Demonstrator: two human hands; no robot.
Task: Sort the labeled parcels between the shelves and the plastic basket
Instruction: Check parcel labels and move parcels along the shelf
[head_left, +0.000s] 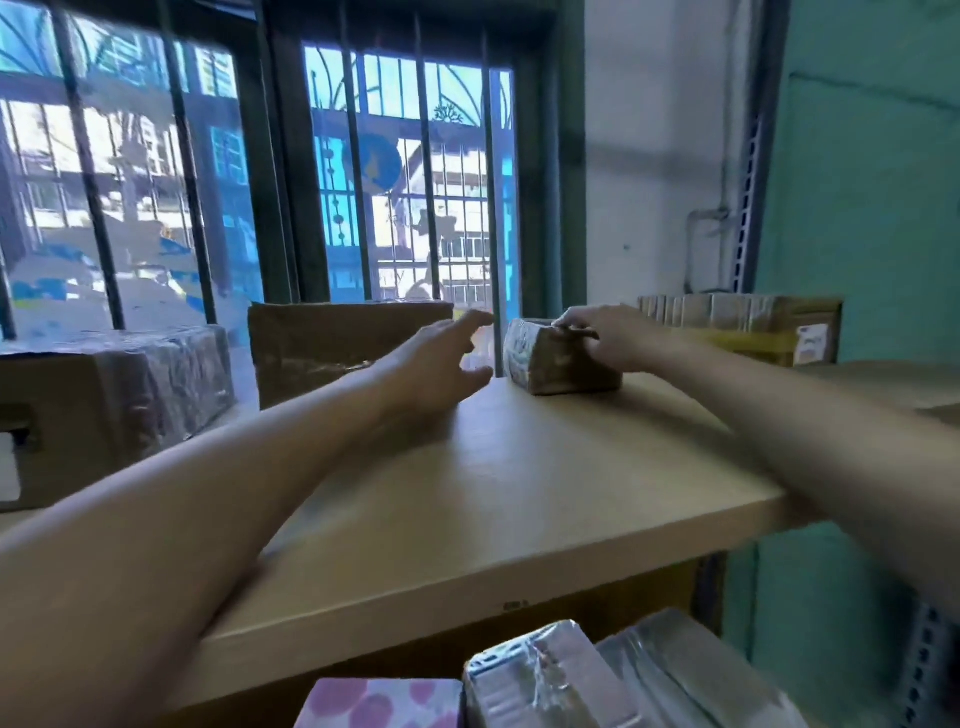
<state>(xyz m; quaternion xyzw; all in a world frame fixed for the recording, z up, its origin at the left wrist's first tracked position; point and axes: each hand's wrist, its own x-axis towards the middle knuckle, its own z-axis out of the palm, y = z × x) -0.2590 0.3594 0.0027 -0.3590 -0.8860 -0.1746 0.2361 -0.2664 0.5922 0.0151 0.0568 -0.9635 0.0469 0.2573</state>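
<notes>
On the top shelf: small parcel (558, 358) stands near the back edge of the shelf (519, 499), in front of the barred window (415, 171).
Right grip: right hand (605, 338) lies over the parcel's top and right side, fingers curled onto the upper edge; it appears to have hold of the parcel, which rests on the board.
Left grip: left hand (441, 366) is spread wide and holds nothing; it hovers just left of the parcel, apart from it.
Label: a pale printed face shows on the parcel's left end; the text is too blurred to read.
Neighbours: brown box (332, 348) stands behind the left hand; taped carton (748, 327) stands behind the right wrist; wrapped box (119, 395) sits at far left.
Lower level: silver-wrapped parcels (597, 680) and a pink-patterned box (379, 701) lie below the shelf.
Basket: not in view.
Risk 1: a push backward could drop the parcel behind the shelf, since it sits close to the rear edge.
Risk 2: a one-handed lift by the top edge could slip if the wrap is slick.
Risk 3: an unread label could cause mis-sorting.
</notes>
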